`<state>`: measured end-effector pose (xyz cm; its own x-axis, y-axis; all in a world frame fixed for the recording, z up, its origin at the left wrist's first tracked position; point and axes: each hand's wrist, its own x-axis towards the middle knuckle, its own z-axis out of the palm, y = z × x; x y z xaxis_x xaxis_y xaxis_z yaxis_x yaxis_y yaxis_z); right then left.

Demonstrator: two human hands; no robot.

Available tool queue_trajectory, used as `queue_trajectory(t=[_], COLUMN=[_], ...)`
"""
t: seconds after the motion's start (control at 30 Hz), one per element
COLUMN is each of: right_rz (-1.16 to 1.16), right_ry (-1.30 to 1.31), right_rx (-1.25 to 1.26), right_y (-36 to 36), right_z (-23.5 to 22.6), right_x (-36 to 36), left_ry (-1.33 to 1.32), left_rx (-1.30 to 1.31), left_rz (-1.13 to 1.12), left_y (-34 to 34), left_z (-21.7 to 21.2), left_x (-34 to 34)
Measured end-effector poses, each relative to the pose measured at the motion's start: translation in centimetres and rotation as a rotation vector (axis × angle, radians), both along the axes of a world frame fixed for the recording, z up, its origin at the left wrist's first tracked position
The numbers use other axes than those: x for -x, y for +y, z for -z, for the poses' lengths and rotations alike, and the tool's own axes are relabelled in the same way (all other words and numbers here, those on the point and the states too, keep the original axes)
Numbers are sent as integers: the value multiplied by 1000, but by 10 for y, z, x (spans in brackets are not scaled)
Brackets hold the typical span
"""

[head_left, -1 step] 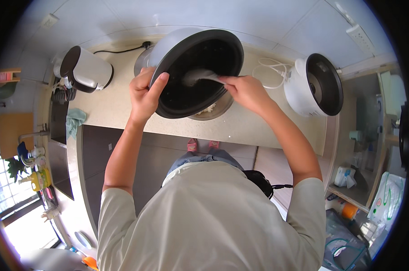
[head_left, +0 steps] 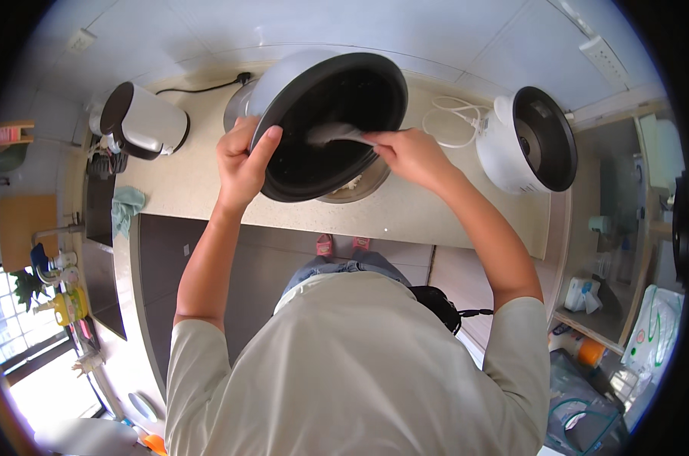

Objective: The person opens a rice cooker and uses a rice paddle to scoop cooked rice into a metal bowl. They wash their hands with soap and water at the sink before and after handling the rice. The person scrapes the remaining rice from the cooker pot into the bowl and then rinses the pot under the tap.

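My left hand (head_left: pixel 242 163) grips the rim of a rice cooker's inner pot (head_left: pixel 360 99), thumb over the edge. Dark inside and silver-grey outside, the pot is tipped on its side above the counter, its mouth toward me. With my right hand (head_left: pixel 413 156) I pinch the handle of a pale rice paddle (head_left: pixel 334 134). Its blurred head is inside the pot; whether it touches the wall I cannot tell. Below the pot's lower rim shows part of a metal bowl (head_left: pixel 373 181) with white rice (head_left: pixel 352 185) in it.
A white rice cooker body (head_left: pixel 500 156) stands open at the right, its white cord (head_left: pixel 455 133) beside it. At the left are a white kettle (head_left: pixel 158 125) and a green cloth (head_left: pixel 126 204) over the counter's edge. Another silvery object (head_left: pixel 239 106) is partly hidden behind the pot.
The pot has dipped very slightly toward me, and the paddle has shifted a little inside it. Both hands keep their hold.
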<state>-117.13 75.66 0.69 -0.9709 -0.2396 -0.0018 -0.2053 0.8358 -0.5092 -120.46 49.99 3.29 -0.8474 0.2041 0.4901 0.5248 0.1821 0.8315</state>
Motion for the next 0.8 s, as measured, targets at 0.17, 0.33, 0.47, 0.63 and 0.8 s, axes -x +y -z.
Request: queue_trajectory(t=[0.17,0.33,0.47,0.63,0.8], right_rz=[-7,-101,-41,-54,-72], right_ry=[9,35,135,97,90], right_rx=[10,-59,-22,-58,64], right_y=[7,25,24,33,52], right_z=[18,21,18,37,33], right_x=[-1,-18,-21,-22,-49], left_ry=[112,211,286,345,437], left_rx=[78,157,241,292,357], left_rz=[51,46,50,54,64], left_y=[9,20,28,33,42], left_z=[8,11,8,5,3], left_x=[-2,-10,-20,-25,-32])
